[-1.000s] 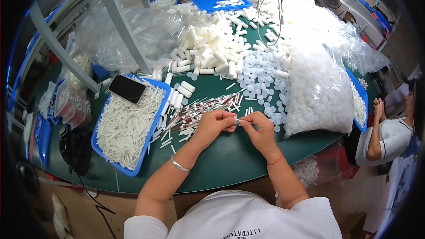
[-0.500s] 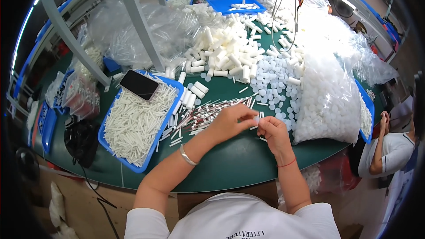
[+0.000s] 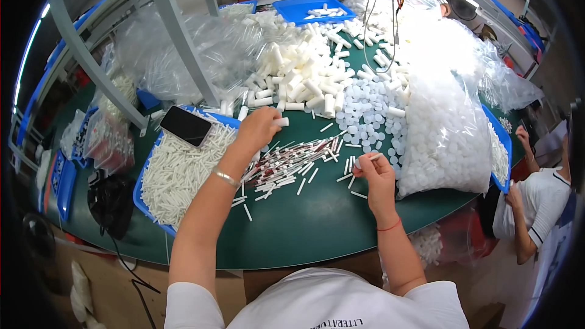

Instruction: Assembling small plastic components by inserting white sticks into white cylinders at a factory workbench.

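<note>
My left hand (image 3: 257, 129) is closed round a short white cylinder (image 3: 281, 122), whose end sticks out past the fingertips above the green table. Beside that hand lies a pile of thin white sticks with dark red parts (image 3: 292, 161). Off to the right, my right hand (image 3: 376, 178) pinches a small translucent round cap (image 3: 359, 163); a thin white stick (image 3: 376, 156) shows at its fingertips. Several loose white sticks (image 3: 348, 164) lie left of the right hand. Translucent caps (image 3: 368, 113) are spread out beyond it.
A blue tray (image 3: 139, 186) of white sticks holds a black phone (image 3: 186, 126) at the left. White cylinders (image 3: 298, 73) are heaped at the back. A bulging clear bag (image 3: 448, 140) stands right. Grey posts (image 3: 177, 30) rise from the table. Co-workers sit across and at the right.
My hands have moved apart. The left has reached out to the left and taken a white cylinder; the right stays near its place, holding the cap. The co-worker at right has shifted their arms.
</note>
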Action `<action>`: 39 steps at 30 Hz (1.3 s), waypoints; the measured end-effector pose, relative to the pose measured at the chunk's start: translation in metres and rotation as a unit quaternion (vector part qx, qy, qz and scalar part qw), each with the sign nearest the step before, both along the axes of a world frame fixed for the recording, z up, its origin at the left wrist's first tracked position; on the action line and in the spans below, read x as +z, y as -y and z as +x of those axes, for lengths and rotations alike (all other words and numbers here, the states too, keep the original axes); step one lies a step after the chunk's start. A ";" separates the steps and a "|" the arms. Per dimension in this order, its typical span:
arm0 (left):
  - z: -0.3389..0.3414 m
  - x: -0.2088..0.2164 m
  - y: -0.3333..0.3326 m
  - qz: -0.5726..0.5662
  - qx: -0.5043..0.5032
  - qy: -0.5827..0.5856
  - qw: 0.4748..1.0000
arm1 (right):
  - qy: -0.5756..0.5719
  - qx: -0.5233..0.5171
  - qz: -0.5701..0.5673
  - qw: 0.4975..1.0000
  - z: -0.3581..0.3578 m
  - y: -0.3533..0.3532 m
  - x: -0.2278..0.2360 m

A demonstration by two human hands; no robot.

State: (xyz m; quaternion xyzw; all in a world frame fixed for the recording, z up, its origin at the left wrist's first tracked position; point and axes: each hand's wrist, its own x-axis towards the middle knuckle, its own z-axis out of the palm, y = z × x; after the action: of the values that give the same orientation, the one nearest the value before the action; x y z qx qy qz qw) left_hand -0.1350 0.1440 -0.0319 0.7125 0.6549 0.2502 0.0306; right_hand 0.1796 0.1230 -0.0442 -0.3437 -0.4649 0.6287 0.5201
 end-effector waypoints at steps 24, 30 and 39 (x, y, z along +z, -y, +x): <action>0.103 0.016 0.110 -0.125 0.006 0.424 0.897 | 0.360 0.049 0.472 0.803 -0.021 0.019 0.024; 0.088 0.021 0.095 -0.188 -0.017 0.466 0.864 | 0.367 0.155 0.473 0.786 -0.039 0.018 0.049; -0.008 -0.003 -0.004 0.069 0.153 0.070 0.983 | 0.336 0.067 0.473 0.812 -0.046 -0.003 0.021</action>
State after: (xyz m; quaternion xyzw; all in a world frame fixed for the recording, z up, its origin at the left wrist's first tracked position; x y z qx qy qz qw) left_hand -0.1430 0.1479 -0.0345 0.5846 0.7337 0.3461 -0.0117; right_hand 0.1337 0.1264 -0.0237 -0.2129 -0.8723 0.2097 0.3869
